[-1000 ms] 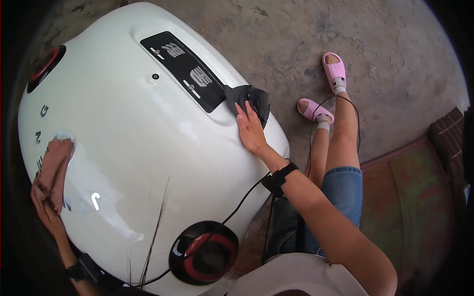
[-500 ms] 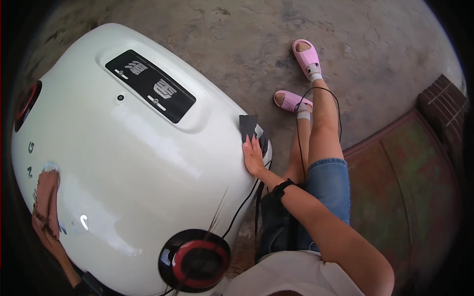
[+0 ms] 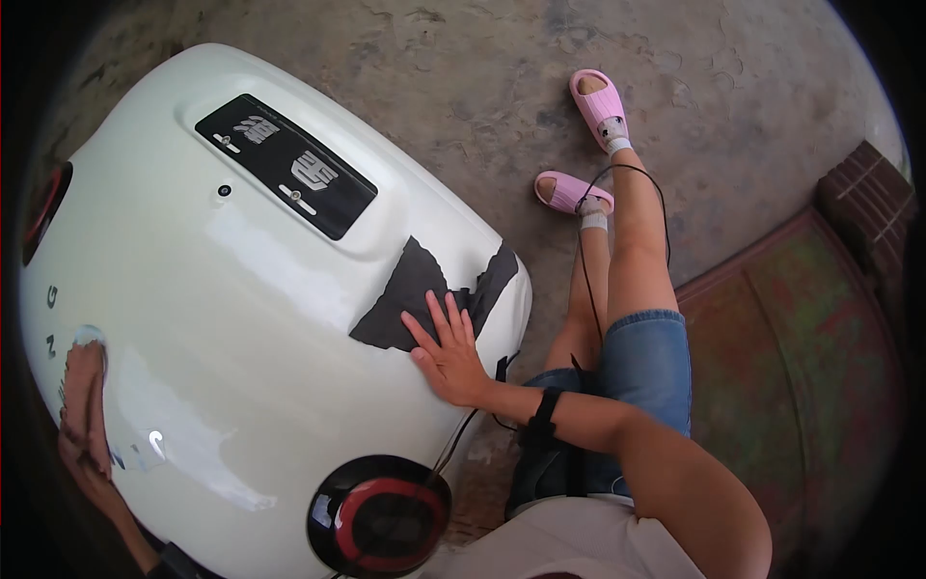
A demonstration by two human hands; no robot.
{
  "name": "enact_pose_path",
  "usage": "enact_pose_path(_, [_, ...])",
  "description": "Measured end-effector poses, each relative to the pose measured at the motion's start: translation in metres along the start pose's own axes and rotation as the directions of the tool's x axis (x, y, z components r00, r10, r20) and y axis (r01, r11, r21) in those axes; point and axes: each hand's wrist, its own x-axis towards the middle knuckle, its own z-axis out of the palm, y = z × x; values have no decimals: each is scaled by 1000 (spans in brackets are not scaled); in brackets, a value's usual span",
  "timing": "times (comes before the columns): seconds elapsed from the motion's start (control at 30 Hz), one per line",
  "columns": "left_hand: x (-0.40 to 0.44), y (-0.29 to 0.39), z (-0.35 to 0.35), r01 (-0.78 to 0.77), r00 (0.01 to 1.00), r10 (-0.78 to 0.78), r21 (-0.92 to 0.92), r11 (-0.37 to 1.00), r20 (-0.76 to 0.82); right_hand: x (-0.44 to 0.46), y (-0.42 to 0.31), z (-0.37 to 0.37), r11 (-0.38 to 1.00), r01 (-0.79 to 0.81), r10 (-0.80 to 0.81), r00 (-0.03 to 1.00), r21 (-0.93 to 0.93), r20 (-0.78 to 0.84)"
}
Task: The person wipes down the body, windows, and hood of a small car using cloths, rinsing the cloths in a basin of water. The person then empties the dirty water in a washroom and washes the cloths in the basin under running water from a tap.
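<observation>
A white car body (image 3: 260, 318) fills the left and middle of the view. My right hand (image 3: 449, 355) lies on it with fingers spread, pressing the lower edge of a dark grey cloth (image 3: 410, 294). The cloth is laid out on the surface, with a second part near the car's edge. At the far left, my left hand (image 3: 87, 473) is at the lower end of a brown cloth (image 3: 87, 391) on the body; its fingers are partly hidden by the cloth.
A black plate (image 3: 289, 164) with silver characters sits above the dark cloth. Below is a round red and black tail light (image 3: 379, 514). A black cable (image 3: 661, 207) loops by my legs. A reddish-green panel (image 3: 772, 357) lies at the right.
My right hand has moved left from the car's edge, and the dark cloth has gone from bunched to spread out. The car has shifted left and down in view since the first frame.
</observation>
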Motion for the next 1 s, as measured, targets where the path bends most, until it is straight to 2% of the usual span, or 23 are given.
enact_pose_path(0.03, [-1, -6, -3, 6, 999, -10, 106, 994, 41, 24, 13, -10, 1000, 20, -20, 1000, -2, -19])
enact_pose_path(0.1, [0, 8, -7, 32, 999, -35, 74, 997, 35, 73, 45, -24, 955, -228, 244, 968, 191, -61])
enact_pose_path(0.17, [4, 26, -7, 53, 999, -53, 39, 998, 4, 101, 105, -12, 797, -562, 578, 816, 221, -11])
enact_pose_path(0.23, [6, 40, -1, 143, 986, -161, -294, 945, -37, 97, 152, -5, 662, -742, 740, 669, 107, 68])
enact_pose_path(0.3, [1, 33, 4, 125, 987, -152, -344, 931, -53, 97, 171, -12, 476, -867, 857, 495, 145, 145])
enact_pose_path(0.33, [0, 33, 5, 156, 981, -187, -377, 913, -48, 111, 168, -14, 485, -861, 852, 504, 150, 143])
enact_pose_path(0.4, [5, 40, 3, 192, 974, -226, -406, 893, -35, 151, 153, -25, 275, -942, 925, 313, 190, 215])
enact_pose_path(0.47, [8, 39, 3, 201, 971, -236, -405, 892, -38, 216, 113, -34, 542, -829, 797, 559, 135, 229])
enact_pose_path(0.53, [0, 28, 6, 219, 967, -251, -398, 891, -29, 286, 51, -40, 758, -623, 585, 780, 193, 222])
enact_pose_path(0.57, [-7, 16, 8, 212, 972, -234, -353, 911, -20, 316, 22, -41, 840, -494, 450, 865, 224, 221])
enact_pose_path(0.63, [-1, 19, 7, 208, 975, -222, -299, 931, -12, 356, -14, -33, 941, -312, 284, 938, 128, 198])
enact_pose_path(0.7, [3, 49, -4, 245, 966, -260, -309, 919, -8, 347, -14, -41, 944, -317, 290, 930, 94, 226])
enact_pose_path(0.73, [7, 58, -5, 276, 954, -301, -423, 863, 7, 335, -1, -40, 937, -345, 328, 925, 60, 193])
enact_pose_path(0.77, [7, 61, -6, 293, 946, -325, -422, 858, -5, 324, 37, -26, 925, -368, 356, 926, 92, 121])
enact_pose_path(0.8, [6, 61, -6, 296, 946, -324, -412, 862, 2, 306, 71, -24, 878, -459, 443, 887, 135, 133])
enact_pose_path(0.83, [6, 61, -6, 298, 947, -322, -405, 864, 9, 285, 102, -28, 781, -606, 566, 789, 150, 239])
enact_pose_path(0.87, [7, 63, -7, 309, 943, -332, -413, 857, 16, 261, 122, -29, 694, -711, 672, 696, 113, 253])
enact_pose_path(0.9, [6, 64, -7, 323, 936, -352, -414, 851, 6, 259, 207, 23, 644, -760, 736, 646, 85, 205])
enact_pose_path(0.93, [4, 64, -8, 319, 941, -339, -393, 862, 20, 275, 203, 24, 656, -751, 727, 656, 77, 204])
enact_pose_path(0.97, [7, 67, -10, 313, 946, -321, -369, 875, 42, 287, 192, 24, 580, -814, 792, 573, 30, 211])
enact_pose_path(1.0, [20, 82, -9, 317, 927, -368, -376, 870, -68, 296, 177, 24, 493, -870, 852, 479, -15, 214])
